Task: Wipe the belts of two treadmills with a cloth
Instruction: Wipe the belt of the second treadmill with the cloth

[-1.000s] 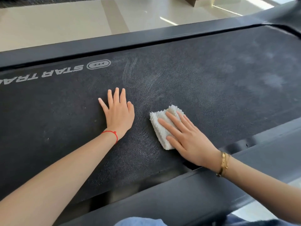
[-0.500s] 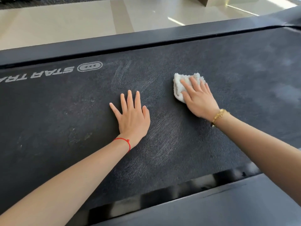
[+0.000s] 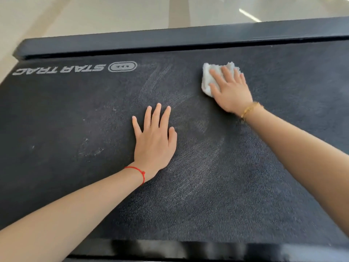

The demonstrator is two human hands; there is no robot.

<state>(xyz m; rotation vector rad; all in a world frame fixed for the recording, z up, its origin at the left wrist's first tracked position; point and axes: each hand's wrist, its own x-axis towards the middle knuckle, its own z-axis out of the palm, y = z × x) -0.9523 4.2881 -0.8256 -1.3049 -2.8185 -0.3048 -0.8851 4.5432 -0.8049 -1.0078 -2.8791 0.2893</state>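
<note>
- Now your right hand (image 3: 231,91) presses the white fluffy cloth (image 3: 207,80) flat-fingered near the dark textured treadmill belt's (image 3: 217,176) far edge.
- Your left hand (image 3: 154,140) rests open, fingers straight, mid-belt.

We see the floor (image 3: 113,14) only in a strip along the top of the head view: pale beige, smooth, glossy. A darker beige band (image 3: 179,10) crosses it, running away from us. To the right, a bright streak of reflected light (image 3: 249,15) lies diagonally on the surface. No walls, windows or furniture in view.
</note>
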